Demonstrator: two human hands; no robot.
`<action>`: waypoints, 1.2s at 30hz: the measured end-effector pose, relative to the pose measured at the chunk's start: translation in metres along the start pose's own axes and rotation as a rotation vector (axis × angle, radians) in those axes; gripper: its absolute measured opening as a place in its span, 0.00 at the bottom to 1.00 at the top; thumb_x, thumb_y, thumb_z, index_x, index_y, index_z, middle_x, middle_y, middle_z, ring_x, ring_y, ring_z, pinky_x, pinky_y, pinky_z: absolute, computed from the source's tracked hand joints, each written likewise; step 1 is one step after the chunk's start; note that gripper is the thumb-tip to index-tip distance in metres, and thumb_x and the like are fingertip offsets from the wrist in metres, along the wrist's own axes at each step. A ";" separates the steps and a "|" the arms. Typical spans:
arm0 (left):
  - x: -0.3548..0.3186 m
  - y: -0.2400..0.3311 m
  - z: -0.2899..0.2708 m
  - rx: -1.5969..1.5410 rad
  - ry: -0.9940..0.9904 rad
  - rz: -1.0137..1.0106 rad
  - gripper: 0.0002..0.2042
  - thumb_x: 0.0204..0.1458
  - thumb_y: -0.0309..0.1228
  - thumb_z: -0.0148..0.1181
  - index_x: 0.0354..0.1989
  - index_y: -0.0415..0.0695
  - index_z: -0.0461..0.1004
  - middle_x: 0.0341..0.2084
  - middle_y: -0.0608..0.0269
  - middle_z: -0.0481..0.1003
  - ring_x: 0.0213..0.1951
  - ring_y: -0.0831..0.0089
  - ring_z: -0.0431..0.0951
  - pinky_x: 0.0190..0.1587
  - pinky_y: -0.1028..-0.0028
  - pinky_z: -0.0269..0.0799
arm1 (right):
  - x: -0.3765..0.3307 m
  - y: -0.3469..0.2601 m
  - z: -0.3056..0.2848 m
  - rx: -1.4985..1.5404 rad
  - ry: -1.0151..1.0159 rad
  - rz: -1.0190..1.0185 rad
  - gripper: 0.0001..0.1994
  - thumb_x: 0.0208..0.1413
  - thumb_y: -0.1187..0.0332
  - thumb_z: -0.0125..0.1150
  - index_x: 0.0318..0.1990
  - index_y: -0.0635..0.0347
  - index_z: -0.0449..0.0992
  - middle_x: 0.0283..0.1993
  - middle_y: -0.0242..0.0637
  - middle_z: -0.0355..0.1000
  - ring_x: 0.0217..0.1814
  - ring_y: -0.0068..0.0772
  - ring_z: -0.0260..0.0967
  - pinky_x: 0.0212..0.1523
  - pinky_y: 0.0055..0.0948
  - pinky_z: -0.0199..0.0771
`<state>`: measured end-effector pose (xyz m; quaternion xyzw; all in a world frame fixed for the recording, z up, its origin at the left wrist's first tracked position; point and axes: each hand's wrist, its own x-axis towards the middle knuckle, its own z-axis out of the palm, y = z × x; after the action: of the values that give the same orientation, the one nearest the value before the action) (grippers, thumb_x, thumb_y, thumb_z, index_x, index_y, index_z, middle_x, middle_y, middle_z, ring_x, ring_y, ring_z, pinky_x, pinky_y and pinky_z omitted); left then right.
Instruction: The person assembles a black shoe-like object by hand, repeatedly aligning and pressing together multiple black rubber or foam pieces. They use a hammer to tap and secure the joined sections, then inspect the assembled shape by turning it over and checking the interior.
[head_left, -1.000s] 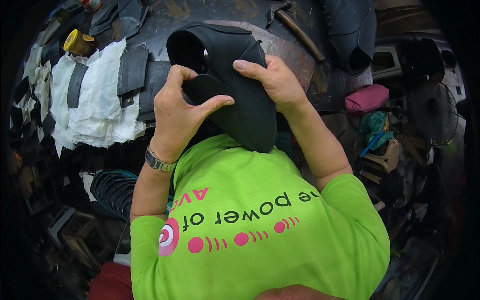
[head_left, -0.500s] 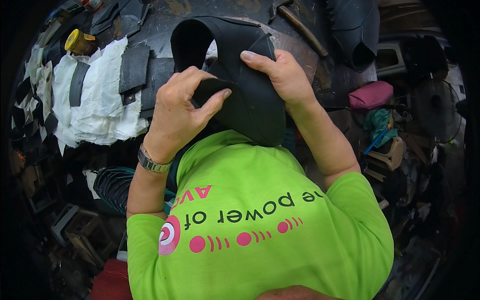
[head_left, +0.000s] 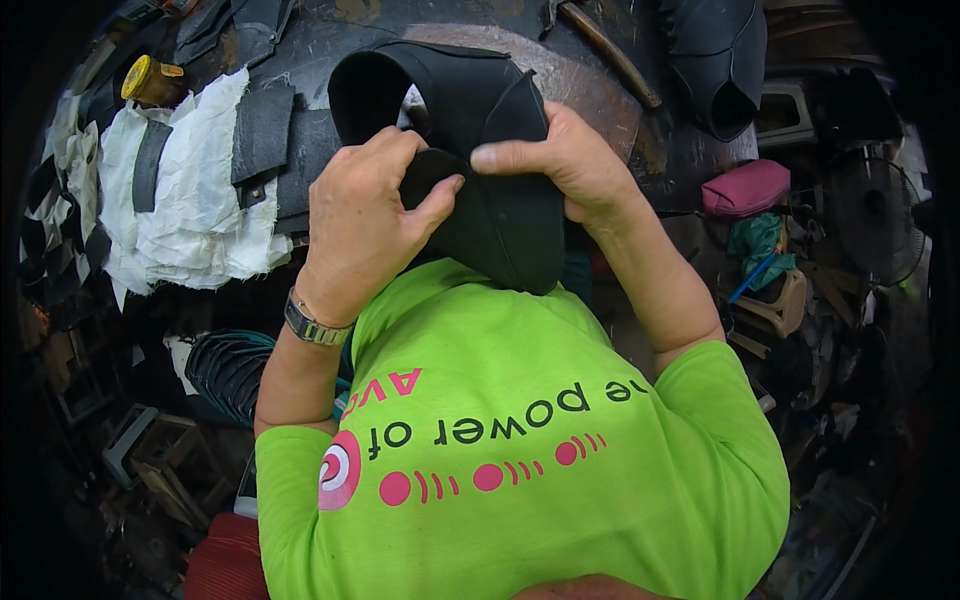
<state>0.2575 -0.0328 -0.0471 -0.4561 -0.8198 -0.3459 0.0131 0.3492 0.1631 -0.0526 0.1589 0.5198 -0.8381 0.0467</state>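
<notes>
Black, seamed, curved shoe upper (head_left: 505, 225): my left hand (head_left: 362, 205) pinches, right hand (head_left: 580, 165) clasps; apparently edge-working, next likely needing steady grip.

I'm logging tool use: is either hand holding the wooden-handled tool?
No: left hand and right hand hold the black piece; the tool lies on the table.

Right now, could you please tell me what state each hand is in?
Left hand: closed, pinching an edge of the black shoe upper.
Right hand: closed, gripping the same upper.
</notes>
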 end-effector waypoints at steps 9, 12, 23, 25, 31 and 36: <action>0.000 -0.007 -0.003 -0.137 -0.030 0.041 0.14 0.45 0.35 0.73 0.33 0.41 0.75 0.27 0.59 0.74 0.31 0.55 0.74 0.39 0.64 0.70 | 0.006 0.009 -0.012 0.179 -0.056 0.109 0.26 0.41 0.83 0.72 0.52 0.68 0.74 0.42 0.44 0.80 0.41 0.35 0.81 0.48 0.34 0.84; -0.001 -0.006 -0.005 -0.136 -0.057 0.014 0.15 0.46 0.35 0.73 0.34 0.40 0.75 0.27 0.58 0.74 0.32 0.55 0.74 0.39 0.64 0.70 | 0.003 0.013 -0.010 0.173 -0.048 0.096 0.27 0.41 0.82 0.72 0.53 0.68 0.73 0.40 0.45 0.80 0.40 0.34 0.81 0.48 0.34 0.84; -0.007 -0.001 0.002 -0.112 -0.030 -0.037 0.18 0.44 0.33 0.76 0.33 0.36 0.73 0.25 0.56 0.72 0.30 0.60 0.74 0.37 0.68 0.70 | -0.001 -0.001 -0.004 -0.090 -0.009 0.152 0.20 0.40 0.81 0.72 0.45 0.68 0.79 0.38 0.41 0.81 0.37 0.31 0.80 0.43 0.30 0.82; -0.010 -0.003 0.006 -0.095 0.033 -0.003 0.18 0.44 0.33 0.77 0.34 0.36 0.73 0.25 0.57 0.73 0.28 0.64 0.74 0.36 0.70 0.70 | -0.001 0.000 -0.002 -0.137 -0.011 0.084 0.19 0.41 0.81 0.72 0.45 0.69 0.79 0.38 0.41 0.81 0.37 0.30 0.80 0.43 0.30 0.82; -0.023 -0.012 0.004 -0.378 0.057 -0.215 0.16 0.45 0.30 0.77 0.35 0.38 0.74 0.27 0.58 0.78 0.31 0.70 0.80 0.36 0.76 0.73 | -0.002 0.006 0.005 -0.243 0.018 0.011 0.18 0.43 0.80 0.71 0.44 0.69 0.80 0.39 0.40 0.81 0.37 0.28 0.79 0.43 0.30 0.82; -0.027 -0.022 0.007 -0.542 0.123 -0.157 0.10 0.48 0.24 0.74 0.35 0.37 0.77 0.30 0.60 0.78 0.33 0.71 0.80 0.40 0.76 0.74 | -0.003 0.005 0.008 -0.226 0.039 0.024 0.16 0.44 0.79 0.71 0.44 0.68 0.80 0.37 0.39 0.82 0.38 0.27 0.80 0.44 0.28 0.81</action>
<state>0.2588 -0.0563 -0.0739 -0.3563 -0.7280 -0.5793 -0.0862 0.3512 0.1533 -0.0526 0.1752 0.6099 -0.7702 0.0644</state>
